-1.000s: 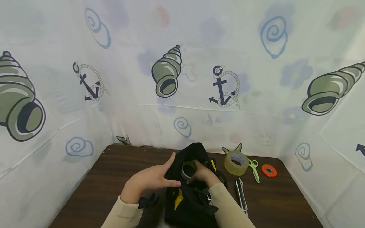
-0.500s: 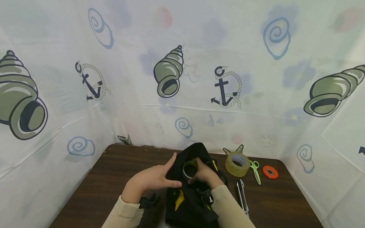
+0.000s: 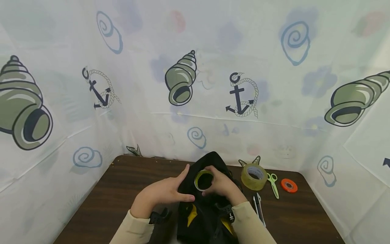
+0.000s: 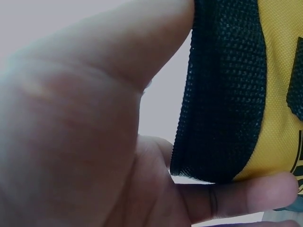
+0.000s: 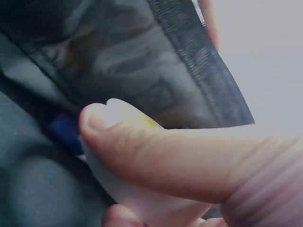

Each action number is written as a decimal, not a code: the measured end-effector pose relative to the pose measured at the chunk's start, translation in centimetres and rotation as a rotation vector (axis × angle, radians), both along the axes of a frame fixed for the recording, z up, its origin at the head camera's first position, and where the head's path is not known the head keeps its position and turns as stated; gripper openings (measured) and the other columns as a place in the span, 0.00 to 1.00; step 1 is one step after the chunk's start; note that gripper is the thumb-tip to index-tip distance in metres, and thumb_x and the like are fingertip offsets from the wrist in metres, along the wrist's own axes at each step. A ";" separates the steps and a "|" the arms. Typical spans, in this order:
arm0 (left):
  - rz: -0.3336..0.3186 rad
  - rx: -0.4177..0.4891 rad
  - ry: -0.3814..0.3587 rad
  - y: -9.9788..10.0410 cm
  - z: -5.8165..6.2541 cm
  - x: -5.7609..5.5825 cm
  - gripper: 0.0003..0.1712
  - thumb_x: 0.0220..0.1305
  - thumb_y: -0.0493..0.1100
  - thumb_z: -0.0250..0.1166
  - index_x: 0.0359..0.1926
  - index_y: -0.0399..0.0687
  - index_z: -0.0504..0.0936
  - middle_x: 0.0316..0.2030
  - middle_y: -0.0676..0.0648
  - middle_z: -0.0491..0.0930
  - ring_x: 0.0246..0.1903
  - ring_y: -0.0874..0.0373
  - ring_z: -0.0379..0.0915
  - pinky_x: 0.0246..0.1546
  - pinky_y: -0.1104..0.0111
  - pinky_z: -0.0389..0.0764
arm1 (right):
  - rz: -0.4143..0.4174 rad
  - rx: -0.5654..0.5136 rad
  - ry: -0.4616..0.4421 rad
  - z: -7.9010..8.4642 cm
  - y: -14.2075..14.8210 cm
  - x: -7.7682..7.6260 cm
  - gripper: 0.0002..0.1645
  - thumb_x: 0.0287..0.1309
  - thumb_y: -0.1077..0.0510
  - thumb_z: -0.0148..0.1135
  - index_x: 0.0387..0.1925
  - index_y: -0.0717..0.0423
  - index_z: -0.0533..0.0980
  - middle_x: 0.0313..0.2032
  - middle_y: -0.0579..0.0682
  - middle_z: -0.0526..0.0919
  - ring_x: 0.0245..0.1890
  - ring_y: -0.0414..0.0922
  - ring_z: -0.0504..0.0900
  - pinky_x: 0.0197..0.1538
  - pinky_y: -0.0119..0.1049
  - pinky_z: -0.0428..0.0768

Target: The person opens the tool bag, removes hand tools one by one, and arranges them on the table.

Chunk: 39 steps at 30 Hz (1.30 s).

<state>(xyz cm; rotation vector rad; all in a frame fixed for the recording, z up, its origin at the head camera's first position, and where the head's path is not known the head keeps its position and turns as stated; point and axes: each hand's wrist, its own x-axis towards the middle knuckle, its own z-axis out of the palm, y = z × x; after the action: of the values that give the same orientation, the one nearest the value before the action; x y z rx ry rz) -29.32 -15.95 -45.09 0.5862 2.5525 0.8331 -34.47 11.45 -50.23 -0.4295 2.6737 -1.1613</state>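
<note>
A black bag with yellow patches lies in front of me on the table, its mouth facing up and away. My left hand holds the bag's left rim; in the left wrist view the dark-edged yellow fabric runs between thumb and fingers. At the mouth, my right hand pinches a roll of tape with a pale rim and yellowish-green inside. The right wrist view shows the thumb over the pale roll, beside the bag's dark lining. A blue thing inside the bag is blurred.
To the right on the brown table lie a large roll of clear yellowish tape, light green scissors, an orange ring-shaped roll and a box cutter. Patterned white cloth walls the table's back and sides.
My right hand has risen slightly out of the bag's mouth with the tape roll, and its wrist has shifted right. More of the roll shows. The left hand keeps its place on the rim.
</note>
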 end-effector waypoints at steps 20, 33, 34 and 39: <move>-0.012 -0.003 0.018 0.2 0.1 0.1 0.69 0.65 0.78 0.69 0.89 0.76 0.31 0.81 0.44 0.69 0.70 0.45 0.79 0.70 0.44 0.80 | 0.074 -0.096 0.181 5.2 3.0 3.9 0.60 0.52 0.54 0.89 0.82 0.41 0.64 0.60 0.53 0.83 0.54 0.49 0.84 0.55 0.49 0.82; -0.009 -0.002 0.025 -0.1 -0.3 0.1 0.70 0.64 0.80 0.69 0.88 0.77 0.30 0.82 0.44 0.67 0.72 0.44 0.78 0.71 0.43 0.79 | -0.034 -0.105 0.329 5.5 4.3 5.8 0.64 0.52 0.49 0.90 0.84 0.47 0.63 0.75 0.53 0.70 0.39 0.40 0.82 0.52 0.45 0.86; -0.007 -0.001 0.023 -0.1 -0.3 0.1 0.70 0.64 0.80 0.69 0.88 0.77 0.30 0.82 0.44 0.67 0.72 0.44 0.78 0.71 0.43 0.79 | -0.050 -0.104 0.354 5.2 4.4 5.9 0.64 0.51 0.49 0.90 0.84 0.47 0.63 0.75 0.53 0.71 0.38 0.38 0.82 0.53 0.45 0.85; -0.003 -0.006 0.018 0.1 -0.1 0.1 0.70 0.64 0.79 0.70 0.88 0.78 0.30 0.81 0.44 0.68 0.72 0.44 0.78 0.71 0.43 0.79 | -0.106 -0.159 0.426 4.4 5.0 6.6 0.65 0.48 0.52 0.92 0.83 0.44 0.64 0.69 0.52 0.77 0.45 0.44 0.85 0.55 0.47 0.87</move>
<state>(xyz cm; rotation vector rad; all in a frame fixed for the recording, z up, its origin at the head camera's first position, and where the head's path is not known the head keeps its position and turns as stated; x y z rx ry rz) -29.21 -15.83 -45.16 0.5983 2.5691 0.8229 -27.87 16.41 -45.83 -0.6314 3.0006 -1.4638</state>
